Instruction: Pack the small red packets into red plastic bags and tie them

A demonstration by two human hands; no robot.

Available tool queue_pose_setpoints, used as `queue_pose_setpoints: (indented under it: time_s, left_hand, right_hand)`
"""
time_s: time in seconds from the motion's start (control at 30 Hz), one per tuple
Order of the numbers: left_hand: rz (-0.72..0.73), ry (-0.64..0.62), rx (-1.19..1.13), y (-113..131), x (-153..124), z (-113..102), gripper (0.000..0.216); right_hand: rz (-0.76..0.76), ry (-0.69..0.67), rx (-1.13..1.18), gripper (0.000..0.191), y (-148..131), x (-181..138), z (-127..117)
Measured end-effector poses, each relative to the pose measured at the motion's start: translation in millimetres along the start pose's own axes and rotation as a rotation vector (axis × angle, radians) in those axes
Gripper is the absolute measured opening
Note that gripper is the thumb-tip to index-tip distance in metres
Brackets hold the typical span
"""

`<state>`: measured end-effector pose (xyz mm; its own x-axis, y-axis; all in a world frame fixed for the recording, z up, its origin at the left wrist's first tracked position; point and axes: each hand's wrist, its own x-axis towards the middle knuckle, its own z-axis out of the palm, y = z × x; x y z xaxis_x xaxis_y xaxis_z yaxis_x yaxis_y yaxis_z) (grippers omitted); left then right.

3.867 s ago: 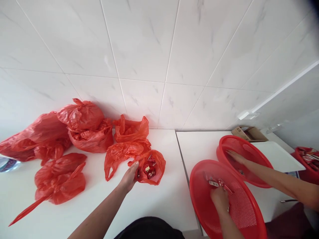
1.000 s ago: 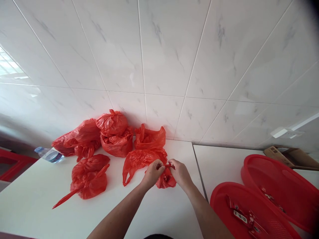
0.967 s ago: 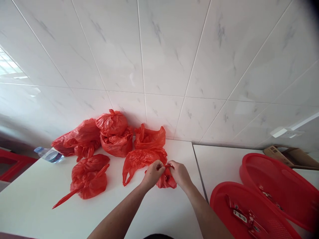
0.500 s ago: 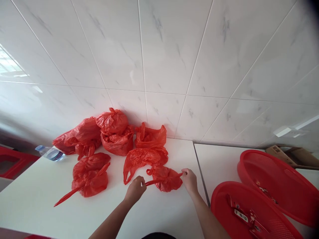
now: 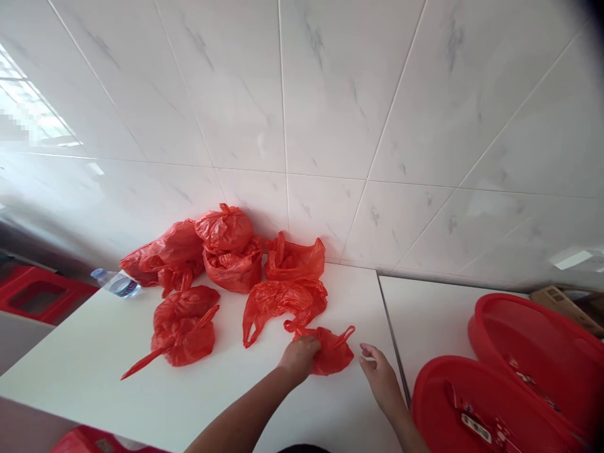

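Head view: white marble-look tiled wall [image 5: 330, 94] behind a white tabletop [image 5: 94, 371]; a second white table [image 5: 425, 314] butts against it on the right, thin seam between them.

Left hand [image 5: 298, 356] is clamped on the small knotted red plastic bag [image 5: 333, 353], fingers curled over its left side, bag resting on the tabletop near the front edge. The bag's loop handle [image 5: 342, 336] sticks up to the right, free. Contents of this bag not visible.

Right hand [image 5: 377, 372] is just right of the bag, not touching it, fingers spread loose and holding nothing, palm hovering over the table near the seam.

Behind the held bag: a flat crumpled red plastic bag [image 5: 278, 301], then an open-mouthed red plastic bag [image 5: 295, 259] by the wall. Left of those, a stack of two stuffed red plastic bags [image 5: 229, 248], upper one tied. Further left a long slumped red plastic bag [image 5: 163, 255]. In front of it a tied red plastic bag with a long twisted tail [image 5: 182, 327] pointing to the front left.

Clear plastic water bottle [image 5: 116, 283] lies on its side at the left table edge, label blurred, unreadable.

Right side: two round red plastic mesh baskets [image 5: 519, 327], overlapping, each with a few small red-and-white wrapped packets [image 5: 476, 425] inside; print on the wrappers too small to read. Brown cardboard box [image 5: 561, 302] behind them. Red plastic stool [image 5: 40, 299] at far left, below table level.
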<state>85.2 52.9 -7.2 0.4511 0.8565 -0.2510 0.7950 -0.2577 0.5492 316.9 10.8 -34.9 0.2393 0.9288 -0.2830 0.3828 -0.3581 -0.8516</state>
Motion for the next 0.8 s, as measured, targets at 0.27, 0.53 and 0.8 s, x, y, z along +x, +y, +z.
queue_pose_setpoints:
  time_s: [0.27,0.53,0.8]
  left_hand:
    - [-0.249,0.097,-0.029,-71.7,-82.2,-102.4,0.027]
    - [-0.678,0.657,0.268,-130.3,-107.3,-147.8,0.035]
    - [-0.416,0.455,-0.087,-109.6,-32.5,-79.6,0.038]
  right_hand:
    - [0.101,-0.175,-0.001,0.043,28.5,-12.4,14.7]
    - [0.067,-0.245,0.012,0.04,19.9,-22.0,27.7]
    - [0.135,-0.295,0.089,0.036,39.4,-31.4,39.6]
